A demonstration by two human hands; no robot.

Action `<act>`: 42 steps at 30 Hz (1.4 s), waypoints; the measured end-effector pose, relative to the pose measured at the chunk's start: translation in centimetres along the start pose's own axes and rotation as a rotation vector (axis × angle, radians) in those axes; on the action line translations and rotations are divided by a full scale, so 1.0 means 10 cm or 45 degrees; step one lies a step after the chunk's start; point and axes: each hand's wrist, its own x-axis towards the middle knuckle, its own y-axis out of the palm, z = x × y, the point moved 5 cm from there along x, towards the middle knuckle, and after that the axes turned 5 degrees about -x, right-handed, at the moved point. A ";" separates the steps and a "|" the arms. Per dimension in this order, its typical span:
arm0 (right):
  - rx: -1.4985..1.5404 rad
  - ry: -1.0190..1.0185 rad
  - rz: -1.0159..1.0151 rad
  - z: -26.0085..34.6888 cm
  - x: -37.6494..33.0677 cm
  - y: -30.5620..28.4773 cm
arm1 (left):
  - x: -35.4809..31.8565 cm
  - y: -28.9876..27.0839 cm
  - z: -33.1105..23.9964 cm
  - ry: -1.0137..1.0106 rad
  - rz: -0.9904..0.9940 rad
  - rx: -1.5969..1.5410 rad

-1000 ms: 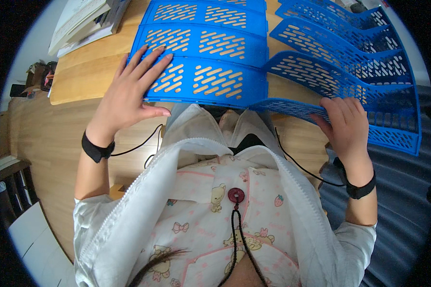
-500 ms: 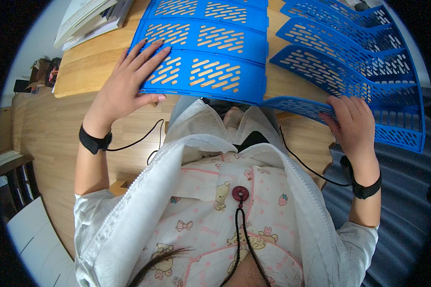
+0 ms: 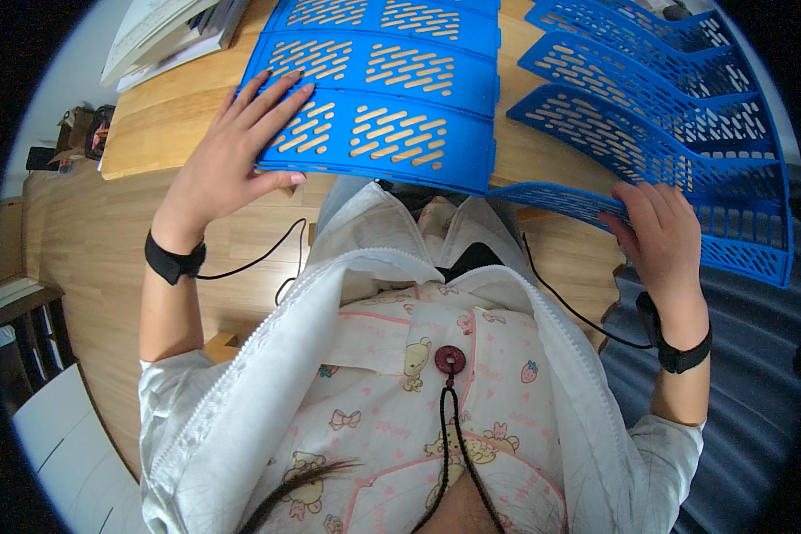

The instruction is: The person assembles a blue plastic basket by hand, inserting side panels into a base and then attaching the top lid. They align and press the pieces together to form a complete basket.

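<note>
A blue plastic perforated panel (image 3: 467, 125), marked into rows of slanted slots, lies on the table before me. My left hand (image 3: 218, 169) rests on its near left corner, fingers spread flat and thumb at the near edge. To the right stands a set of upright blue slotted dividers (image 3: 587, 120), joined to a blue slotted side wall (image 3: 777, 214); together they look like a file rack. The fingers of my right hand (image 3: 663, 227) are closed over the upper edge of the nearest divider (image 3: 552, 201). That divider's left end meets the panel's near right corner.
White-covered books or papers (image 3: 165, 40) are stacked at the far left of the wooden table (image 3: 165, 125). A dark ridged surface (image 3: 739, 356) lies at the right. Black cables (image 3: 262, 258) run from the bands on both wrists. A white slatted surface (image 3: 76, 436) is at the lower left.
My right hand and the nearest divider have shifted slightly to the right. The left hand and the panel have hardly moved.
</note>
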 end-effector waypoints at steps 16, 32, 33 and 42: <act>0.016 -0.024 0.031 0.07 0.11 0.00 | 0.01 0.04 -0.04 -0.022 0.004 0.022; 0.044 -0.098 -0.012 0.15 0.25 -0.02 | 0.08 0.09 -0.10 -0.028 -0.034 0.056; 0.053 -0.092 0.000 0.16 0.27 -0.02 | 0.08 0.10 -0.10 -0.033 -0.029 0.087; 0.024 -0.037 0.049 0.21 0.35 -0.01 | 0.07 0.07 -0.06 -0.028 -0.023 0.052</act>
